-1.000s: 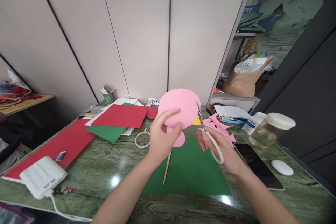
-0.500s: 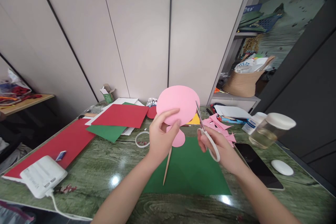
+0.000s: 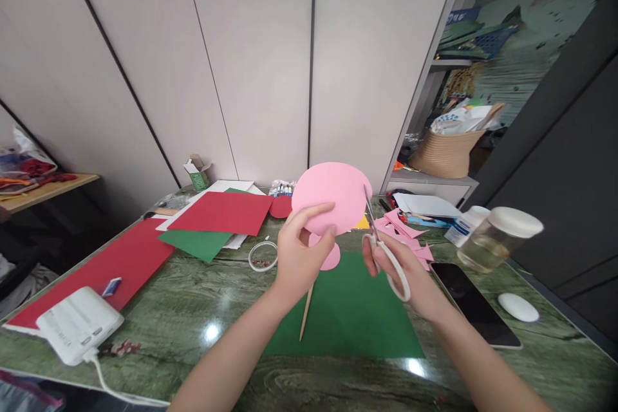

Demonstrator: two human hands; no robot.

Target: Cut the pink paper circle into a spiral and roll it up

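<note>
Pinched between thumb and fingers of my left hand (image 3: 305,244) is a large pink paper round (image 3: 333,187), held up above the table. My right hand (image 3: 403,267) grips white-handled scissors (image 3: 374,222), whose blades are at the round's right edge. Below, a smaller pink paper circle (image 3: 330,257) lies partly hidden behind my left hand, over a green paper sheet (image 3: 362,309). A wooden pencil-like stick (image 3: 306,315) rests on that sheet with its point toward me.
Pink scraps (image 3: 403,232) lie right of the scissors, near a phone (image 3: 473,302), a white mouse-like object (image 3: 518,307) and a lidded jar (image 3: 497,241). On the left are red sheets (image 3: 222,211), a roll of tape (image 3: 263,257) and a white corded power box (image 3: 80,324).
The pink round has shifted slightly right and down with my left hand. The scissors have tilted a little, their blades looking closer together at the round's right edge.
</note>
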